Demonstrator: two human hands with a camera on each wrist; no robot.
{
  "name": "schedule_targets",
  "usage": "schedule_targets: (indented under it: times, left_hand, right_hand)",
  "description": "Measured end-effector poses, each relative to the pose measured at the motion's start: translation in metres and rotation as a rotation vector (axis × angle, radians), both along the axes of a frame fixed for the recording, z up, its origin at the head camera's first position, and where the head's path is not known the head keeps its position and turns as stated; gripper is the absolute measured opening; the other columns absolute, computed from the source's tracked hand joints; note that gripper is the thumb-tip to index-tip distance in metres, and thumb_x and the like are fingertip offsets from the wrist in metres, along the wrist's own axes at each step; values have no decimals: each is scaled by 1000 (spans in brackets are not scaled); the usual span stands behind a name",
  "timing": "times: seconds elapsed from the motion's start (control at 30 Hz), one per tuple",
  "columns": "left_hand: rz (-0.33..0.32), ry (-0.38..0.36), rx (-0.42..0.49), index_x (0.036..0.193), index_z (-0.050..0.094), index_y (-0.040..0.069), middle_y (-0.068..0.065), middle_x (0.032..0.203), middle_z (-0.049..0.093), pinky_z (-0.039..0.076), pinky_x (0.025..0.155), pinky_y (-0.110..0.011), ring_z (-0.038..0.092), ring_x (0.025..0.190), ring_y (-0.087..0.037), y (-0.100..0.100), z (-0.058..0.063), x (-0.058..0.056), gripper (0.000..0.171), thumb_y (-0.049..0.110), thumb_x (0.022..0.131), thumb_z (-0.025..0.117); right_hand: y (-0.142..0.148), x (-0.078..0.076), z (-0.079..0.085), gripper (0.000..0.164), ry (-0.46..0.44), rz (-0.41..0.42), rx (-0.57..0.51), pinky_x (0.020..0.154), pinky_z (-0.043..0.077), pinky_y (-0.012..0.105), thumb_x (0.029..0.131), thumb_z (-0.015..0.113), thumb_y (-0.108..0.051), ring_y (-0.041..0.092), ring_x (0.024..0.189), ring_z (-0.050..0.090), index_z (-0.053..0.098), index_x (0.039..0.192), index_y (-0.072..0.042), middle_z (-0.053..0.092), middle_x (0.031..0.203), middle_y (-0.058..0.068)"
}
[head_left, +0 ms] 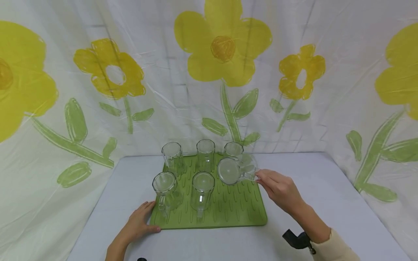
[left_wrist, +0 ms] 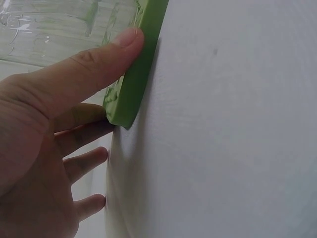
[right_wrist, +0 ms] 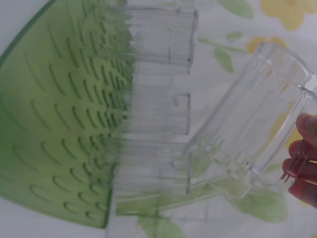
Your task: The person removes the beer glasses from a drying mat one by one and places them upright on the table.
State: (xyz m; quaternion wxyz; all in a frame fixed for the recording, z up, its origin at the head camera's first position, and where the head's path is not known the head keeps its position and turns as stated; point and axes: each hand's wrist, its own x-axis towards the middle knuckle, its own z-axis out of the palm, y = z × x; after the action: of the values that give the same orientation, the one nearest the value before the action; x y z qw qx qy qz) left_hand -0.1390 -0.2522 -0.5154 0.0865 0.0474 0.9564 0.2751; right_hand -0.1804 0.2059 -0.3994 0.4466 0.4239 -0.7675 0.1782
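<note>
My right hand (head_left: pixel 277 188) grips a clear glass mug (head_left: pixel 229 171) by its handle, above the right part of a green drying mat (head_left: pixel 235 210). The mug is tilted, its round end turned to the left in the head view. In the right wrist view the held mug (right_wrist: pixel 252 114) hangs apart from the mat, fingers and thumb around its handle. My left hand (head_left: pixel 138 219) rests at the mat's front left corner. Its thumb (left_wrist: pixel 99 69) lies along the front edge and its fingers reach along the left side, some touching the corner.
Three clear mugs stand upright along the mat's back: left mug (head_left: pixel 172 156), middle mug (head_left: pixel 205 156) and right mug (head_left: pixel 232 148). Two more stand in front, a left one (head_left: pixel 164 185) and a middle one (head_left: pixel 203 188). A flowered curtain (head_left: pixel 156 72) hangs behind the white table (head_left: pixel 294 166).
</note>
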Motion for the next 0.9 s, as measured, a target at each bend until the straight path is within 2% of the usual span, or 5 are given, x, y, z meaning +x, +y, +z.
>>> schedule_targets:
  times: [0.4, 0.5, 0.6, 0.77, 0.9]
  left_hand:
    - [19, -16, 20, 141, 44, -5, -30, 146, 43, 29, 109, -70, 31, 138, -53, 1, 1, 1, 102, 38, 61, 89]
    - [5, -9, 29, 141, 43, -7, -31, 146, 42, 29, 109, -70, 30, 137, -55, -2, 1, 2, 102, 37, 62, 89]
    - [28, -20, 41, 144, 37, -9, -34, 147, 37, 28, 111, -69, 28, 137, -56, -8, 5, 4, 105, 40, 65, 87]
    - [110, -47, 65, 149, 27, -8, -37, 151, 26, 28, 111, -69, 24, 139, -57, -24, 24, 4, 104, 46, 77, 78]
    - [152, 26, 90, 149, 28, -6, -35, 152, 27, 30, 109, -70, 25, 138, -56, -31, 47, 3, 90, 45, 87, 69]
  right_hand:
    - [-3, -6, 5, 39, 2, 37, 17, 61, 60, 38, 103, 47, -23, 27, 75, 72, 73, 93, 3, 74, 83, 13]
    - [-3, -7, 6, 39, 7, 35, 38, 62, 60, 38, 103, 46, -24, 27, 75, 72, 73, 91, 2, 75, 83, 13]
    - [-6, -8, 8, 39, 37, 40, 51, 62, 61, 37, 104, 46, -23, 27, 75, 73, 74, 91, 2, 75, 84, 13]
    - [-9, -8, 12, 37, 79, 53, 55, 62, 61, 36, 104, 46, -20, 27, 74, 73, 73, 92, 2, 76, 83, 13]
    - [-9, -8, 15, 36, 77, 42, 70, 63, 61, 36, 104, 46, -20, 27, 75, 73, 73, 91, 1, 76, 84, 13]
